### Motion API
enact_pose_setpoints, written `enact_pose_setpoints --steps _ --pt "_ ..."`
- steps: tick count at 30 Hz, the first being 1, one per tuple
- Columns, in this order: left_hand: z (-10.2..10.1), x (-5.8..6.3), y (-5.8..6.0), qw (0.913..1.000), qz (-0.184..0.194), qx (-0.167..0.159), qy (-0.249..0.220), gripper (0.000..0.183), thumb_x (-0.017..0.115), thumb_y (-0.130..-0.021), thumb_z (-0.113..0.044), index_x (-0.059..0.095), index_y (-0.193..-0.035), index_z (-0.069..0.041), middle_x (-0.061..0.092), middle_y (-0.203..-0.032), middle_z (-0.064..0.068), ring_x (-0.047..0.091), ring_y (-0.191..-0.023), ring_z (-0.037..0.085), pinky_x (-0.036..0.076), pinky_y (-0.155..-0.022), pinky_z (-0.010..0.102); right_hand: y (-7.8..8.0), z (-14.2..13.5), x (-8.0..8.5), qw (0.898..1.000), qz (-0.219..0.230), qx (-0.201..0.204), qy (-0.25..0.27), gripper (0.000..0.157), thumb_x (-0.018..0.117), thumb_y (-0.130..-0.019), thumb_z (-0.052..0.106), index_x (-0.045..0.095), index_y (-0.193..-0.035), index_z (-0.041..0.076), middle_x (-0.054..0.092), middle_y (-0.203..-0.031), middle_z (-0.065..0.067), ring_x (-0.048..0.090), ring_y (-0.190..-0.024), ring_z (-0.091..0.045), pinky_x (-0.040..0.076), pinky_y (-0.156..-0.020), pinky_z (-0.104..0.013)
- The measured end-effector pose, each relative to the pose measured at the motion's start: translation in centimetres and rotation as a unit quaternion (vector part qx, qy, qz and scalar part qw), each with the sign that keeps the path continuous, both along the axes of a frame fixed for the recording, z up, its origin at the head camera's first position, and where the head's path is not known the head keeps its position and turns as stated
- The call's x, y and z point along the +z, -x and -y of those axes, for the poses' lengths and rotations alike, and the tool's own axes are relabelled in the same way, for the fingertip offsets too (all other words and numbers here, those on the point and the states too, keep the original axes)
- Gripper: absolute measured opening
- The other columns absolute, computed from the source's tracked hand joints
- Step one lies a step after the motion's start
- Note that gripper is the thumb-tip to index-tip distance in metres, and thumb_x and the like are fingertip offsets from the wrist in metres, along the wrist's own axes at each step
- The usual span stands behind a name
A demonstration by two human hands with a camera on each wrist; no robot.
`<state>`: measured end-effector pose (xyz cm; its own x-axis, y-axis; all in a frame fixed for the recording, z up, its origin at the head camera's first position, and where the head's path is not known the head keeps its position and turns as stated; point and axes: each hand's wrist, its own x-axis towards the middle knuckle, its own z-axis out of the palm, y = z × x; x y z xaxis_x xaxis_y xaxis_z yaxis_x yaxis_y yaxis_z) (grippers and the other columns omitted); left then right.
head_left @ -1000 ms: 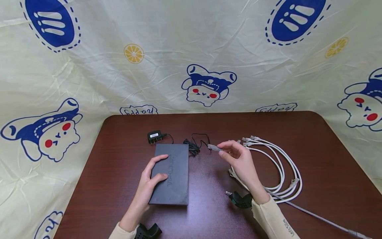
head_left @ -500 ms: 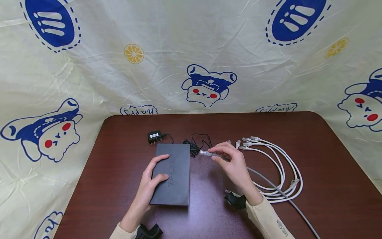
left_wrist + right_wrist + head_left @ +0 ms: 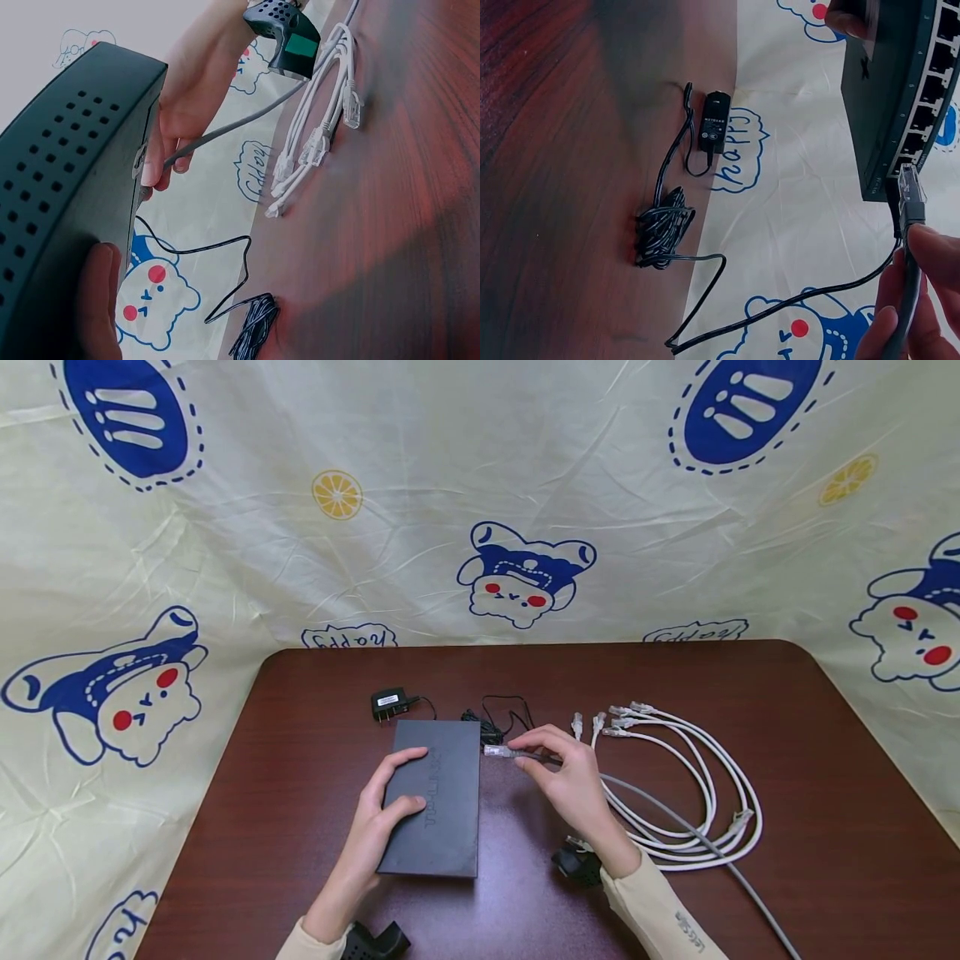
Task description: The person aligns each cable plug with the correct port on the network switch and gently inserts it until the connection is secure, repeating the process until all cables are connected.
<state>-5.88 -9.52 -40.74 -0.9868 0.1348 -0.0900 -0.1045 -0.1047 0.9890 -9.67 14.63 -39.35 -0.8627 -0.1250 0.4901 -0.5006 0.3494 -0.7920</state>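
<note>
A flat black network switch [image 3: 450,827] is held up by my left hand [image 3: 367,827], thumb and index finger across its top. In the right wrist view its row of ports [image 3: 924,116] faces my right hand [image 3: 922,307]. That hand pinches a grey network cable [image 3: 660,802] just behind its clear plug [image 3: 908,184]. The plug points at the end port; in the head view it lies close to the switch's right edge. Whether the tip touches the port, I cannot tell. A thin black cord [image 3: 795,296] runs up to the switch beside that port.
Coiled white network cables [image 3: 750,810] lie right of my right hand on the brown table [image 3: 825,877]. A black power adapter [image 3: 389,703] and a bundled black cord [image 3: 489,732] lie behind the switch. A printed cloth [image 3: 420,568] hangs beyond the table.
My right hand has moved left with the grey cable plug, from above the white cables to beside the switch. The switch and left hand have shifted very slightly right.
</note>
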Motion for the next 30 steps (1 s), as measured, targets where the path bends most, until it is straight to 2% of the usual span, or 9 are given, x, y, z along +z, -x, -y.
enact_pose_setpoints --steps 5,9,11,15,23,30 --pt "-0.1 0.0 0.0 1.0 -0.001 0.002 0.001 0.052 0.058 -0.083 -0.004 0.055 -0.13 -0.025 0.043 -0.129 0.01 0.043 -0.107 0.035 0.045 -0.074 0.044 0.0 0.3 0.1 1.0 -0.01 -0.006 -0.002 0.025 0.073 -0.072 -0.015 0.073 -0.089 0.003 0.068 -0.087 -0.004 0.06 -0.072 -0.017 0.049 -0.066 -0.023" --pt "-0.1 0.0 -0.1 1.0 -0.001 0.003 0.0 0.052 0.058 -0.083 -0.004 0.055 -0.131 -0.025 0.043 -0.129 0.01 0.043 -0.106 0.034 0.045 -0.074 0.044 -0.7 0.9 1.9 0.999 -0.026 -0.012 -0.019 0.021 0.072 -0.071 -0.018 0.071 -0.086 -0.004 0.068 -0.085 -0.013 0.059 -0.069 -0.024 0.05 -0.063 -0.028" --pt "-0.1 0.0 -0.1 1.0 -0.002 0.002 -0.002 0.053 0.058 -0.083 -0.003 0.055 -0.131 -0.025 0.043 -0.128 0.011 0.044 -0.105 0.034 0.045 -0.073 0.043 -0.8 1.0 2.2 0.999 -0.027 -0.014 -0.025 0.021 0.072 -0.07 -0.019 0.071 -0.086 -0.004 0.067 -0.085 -0.013 0.06 -0.069 -0.025 0.05 -0.062 -0.03" --pt "-0.1 0.0 -0.1 1.0 -0.005 -0.001 -0.002 0.054 0.057 -0.083 -0.002 0.054 -0.131 -0.025 0.044 -0.127 0.011 0.045 -0.104 0.034 0.046 -0.072 0.043 -0.7 1.1 2.3 0.999 -0.032 -0.012 -0.029 0.02 0.072 -0.071 -0.019 0.071 -0.085 -0.005 0.067 -0.085 -0.015 0.062 -0.073 -0.027 0.05 -0.063 -0.031" --pt "-0.1 0.1 -0.1 0.9999 -0.002 -0.013 0.009 0.053 0.057 -0.084 -0.004 0.053 -0.131 -0.028 0.042 -0.131 0.009 0.044 -0.107 0.035 0.044 -0.075 0.044 -0.8 1.3 2.1 0.999 -0.049 -0.008 -0.017 0.021 0.072 -0.07 -0.019 0.071 -0.085 -0.005 0.066 -0.084 -0.014 0.061 -0.074 -0.027 0.048 -0.064 -0.023" --pt "-0.1 0.2 -0.2 0.9998 -0.008 -0.013 0.016 0.054 0.056 -0.084 -0.004 0.052 -0.132 -0.028 0.042 -0.129 0.01 0.045 -0.105 0.034 0.044 -0.075 0.044 -0.8 1.6 2.1 0.998 -0.059 -0.007 -0.015 0.021 0.072 -0.069 -0.019 0.071 -0.084 -0.006 0.066 -0.082 -0.014 0.062 -0.074 -0.027 0.049 -0.066 -0.028"
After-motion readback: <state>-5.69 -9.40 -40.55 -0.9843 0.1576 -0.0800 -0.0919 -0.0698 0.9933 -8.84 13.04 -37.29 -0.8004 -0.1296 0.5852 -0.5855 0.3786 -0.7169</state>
